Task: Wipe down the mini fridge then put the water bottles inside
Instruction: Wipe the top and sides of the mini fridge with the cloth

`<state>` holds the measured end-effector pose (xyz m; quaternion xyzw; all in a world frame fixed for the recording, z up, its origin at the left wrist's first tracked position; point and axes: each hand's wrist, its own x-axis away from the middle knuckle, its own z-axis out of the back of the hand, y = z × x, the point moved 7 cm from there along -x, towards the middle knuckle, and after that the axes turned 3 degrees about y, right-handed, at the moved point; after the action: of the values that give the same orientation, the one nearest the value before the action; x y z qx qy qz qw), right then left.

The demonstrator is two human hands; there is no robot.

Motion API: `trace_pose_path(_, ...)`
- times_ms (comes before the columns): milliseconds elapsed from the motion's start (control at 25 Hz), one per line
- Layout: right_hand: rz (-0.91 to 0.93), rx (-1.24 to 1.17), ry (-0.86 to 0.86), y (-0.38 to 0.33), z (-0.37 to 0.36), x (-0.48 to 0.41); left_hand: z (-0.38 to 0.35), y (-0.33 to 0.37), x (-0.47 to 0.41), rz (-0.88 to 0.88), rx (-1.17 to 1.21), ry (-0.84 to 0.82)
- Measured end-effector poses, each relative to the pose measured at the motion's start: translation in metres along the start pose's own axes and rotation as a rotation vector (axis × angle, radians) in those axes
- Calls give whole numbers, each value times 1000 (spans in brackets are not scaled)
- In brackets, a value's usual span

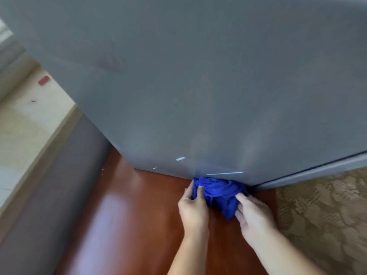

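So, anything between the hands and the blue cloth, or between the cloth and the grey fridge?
Nothing visible. The left hand and right hand both grip the bunched blue cloth, which sits against the bottom corner of the grey mini fridge, on the red-brown wooden surface.

Mini fridge (198,76): smooth, matt grey panel. Cloth (218,193): blue, soft pile. Tabletop (139,215): glossy red-brown wood finish. Right: patterned woven fabric (327,215).
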<state>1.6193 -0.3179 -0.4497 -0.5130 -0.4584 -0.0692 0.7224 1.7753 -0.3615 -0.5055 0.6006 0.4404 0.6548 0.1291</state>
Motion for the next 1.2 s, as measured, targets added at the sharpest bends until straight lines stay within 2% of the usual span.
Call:
trace_pose_path(120, 115, -2, 96, -36, 61, -6, -56, -41, 36, 186, 122, -148)
trace_pose_path(200, 204, 8, 80, -62, 85, 5, -80, -48, 63, 263, 152, -225)
trace_pose_path(360, 275, 2, -76, -100, 78, 46, -83, -11, 85, 208, 193, -311)
trace_pose_path(520, 224, -13, -143, -98, 29, 88, -42, 44, 78, 104, 206, -241)
trace_pose_path(680, 88, -89, -295, -64, -63, 123, 36, 119, 39, -79, 269, -67)
trace_pose_path(800, -24, -145, -410, -28, -137, 150, 98, 183, 11, -281, 189, 29)
trace_pose_path(920, -105, -170, -462, 1, -187, 164, 138, 223, -3, -362, 112, 38)
trace_pose_path(1080, -79, -112, -482, 20, -206, 152, 150, 222, -27, -382, 71, 41)
trace_pose_path(1200, -74, -101, -403, 28, -186, 123, 136, 185, -41, -381, 81, 79)
